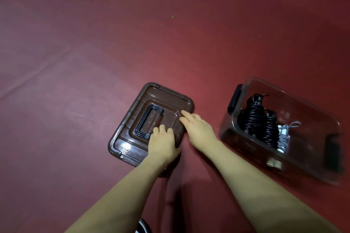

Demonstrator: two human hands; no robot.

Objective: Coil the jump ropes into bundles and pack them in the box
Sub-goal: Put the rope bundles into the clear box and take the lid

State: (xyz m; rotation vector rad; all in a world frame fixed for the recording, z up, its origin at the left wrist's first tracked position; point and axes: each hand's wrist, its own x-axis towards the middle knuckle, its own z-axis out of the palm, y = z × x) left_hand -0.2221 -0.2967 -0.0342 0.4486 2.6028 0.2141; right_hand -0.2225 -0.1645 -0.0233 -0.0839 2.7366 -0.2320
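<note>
Both hands reach the lid, which lies flat on the red floor with its folded carrying handle facing up. The left hand rests on the near right part of the lid, fingers bent over the surface beside the handle; whether the thumb hooks under the edge cannot be told. The right hand lies with fingers nearly straight, its fingertips touching the lid's right edge without gripping. To the right, well apart from the lid, stands the clear box, open at the top. Inside it lie two coiled black jump ropes side by side and, just beside them toward the near wall, a white jump rope bundled more loosely. No rope is seen on the floor, so the packing appears finished and the step in hand is probably closing the box. To do it well, take the lid by opposite long edges rather than one corner, lift it level, match its rounded corners to the box rim, and check that no loop of white rope stands above the rim before pressing down. The black latches at the box ends should stay swung outward until the lid seats.
</note>
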